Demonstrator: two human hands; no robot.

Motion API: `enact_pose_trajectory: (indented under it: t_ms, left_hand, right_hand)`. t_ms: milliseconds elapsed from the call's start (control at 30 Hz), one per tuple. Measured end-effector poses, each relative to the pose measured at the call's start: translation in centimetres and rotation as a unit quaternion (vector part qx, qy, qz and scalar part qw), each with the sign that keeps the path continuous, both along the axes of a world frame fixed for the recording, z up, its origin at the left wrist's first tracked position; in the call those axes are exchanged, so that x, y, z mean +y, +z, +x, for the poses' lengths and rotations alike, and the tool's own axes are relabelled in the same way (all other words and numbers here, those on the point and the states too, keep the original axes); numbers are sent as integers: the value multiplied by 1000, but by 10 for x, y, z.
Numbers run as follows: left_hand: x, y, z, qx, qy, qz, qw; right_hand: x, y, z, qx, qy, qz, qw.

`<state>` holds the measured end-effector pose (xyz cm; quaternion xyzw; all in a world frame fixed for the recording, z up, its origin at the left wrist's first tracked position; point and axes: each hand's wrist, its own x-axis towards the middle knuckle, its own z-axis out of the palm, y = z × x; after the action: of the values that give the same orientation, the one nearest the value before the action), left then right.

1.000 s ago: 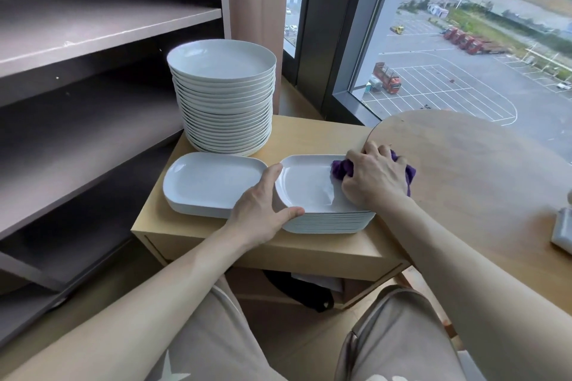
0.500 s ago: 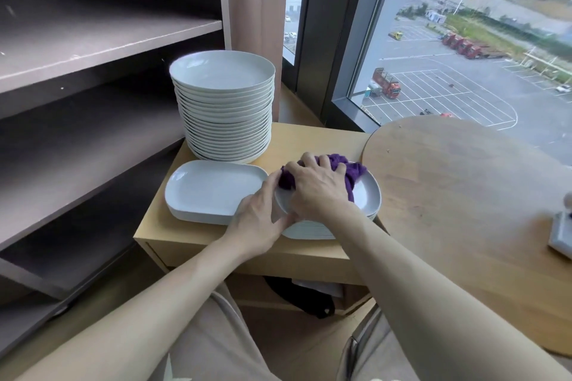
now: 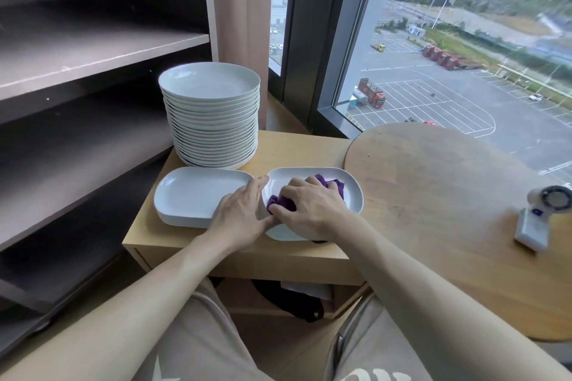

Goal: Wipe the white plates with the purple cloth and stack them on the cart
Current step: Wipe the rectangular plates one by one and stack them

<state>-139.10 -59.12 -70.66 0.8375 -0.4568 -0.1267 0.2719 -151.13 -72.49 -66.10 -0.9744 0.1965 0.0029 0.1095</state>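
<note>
A large window overlooking a parking lot forms the background, with dark grey shelving at the left and a round wooden tabletop at the right. Between them stands a low light-wood cart, its top surface carrying all the plates. A tall stack of round white plates sits at the far left of the cart top. In front of it lies a single white rounded-rectangular plate, and just beside that, to the right, a short stack of white rounded-rectangular plates. The left hand rests flat across the gap between the two, fingers extended, touching the left rim of the short stack and partly covering the single plate. The right hand is curled around a crumpled purple cloth and presses it onto the top plate of the short stack; the cloth shows past the fingers and at the thumb. A small white device with a round head lies on the round tabletop, well apart from the plates. A dark object sits on the lower level of the cart.
</note>
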Motion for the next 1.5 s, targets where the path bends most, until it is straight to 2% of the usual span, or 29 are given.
enact_pose_trajectory:
  t_ms: [133,233,367,433,567,700,867,967,1233,1400,1500]
  left_hand:
    - [1,-4,-1,-17,2,1,1000]
    - [0,-6,2,10,9,-2,1000]
    - [-3,-7,0,12,6,-5,1000]
    - [-4,-8,-3,3,-3,-3,1000]
    - [-4,-10,-6,13,-11,-3,1000]
    - [-3,-11,-2,66,-12,-11,998]
    - [-1,-14,-6,69,-27,-18,997]
    - [0,-15,-8,64,-30,-15,997]
    - [-1,-18,0,140,-12,-27,990]
    - [-2,-23,5,160,3,-32,987]
    - [-4,-23,6,175,4,-36,984]
  right_hand:
    - [-9,-5,-16,-24,-30,-50,998]
    - [-31,-7,-35,-11,-79,-71,994]
    - [-61,-7,-44,28,-115,-189,975]
    - [-67,-6,-35,46,-130,-214,967]
    - [-69,-9,-10,22,-158,-194,968]
    - [-68,-11,16,-5,-182,-137,974]
    - [-57,-24,24,-29,-159,-178,971]
    - [-56,-24,21,-23,-161,-162,973]
    - [-48,-22,16,-26,-162,-135,977]
    - [-34,-27,12,-35,-122,-146,981]
    - [-31,-25,21,-35,-119,-121,985]
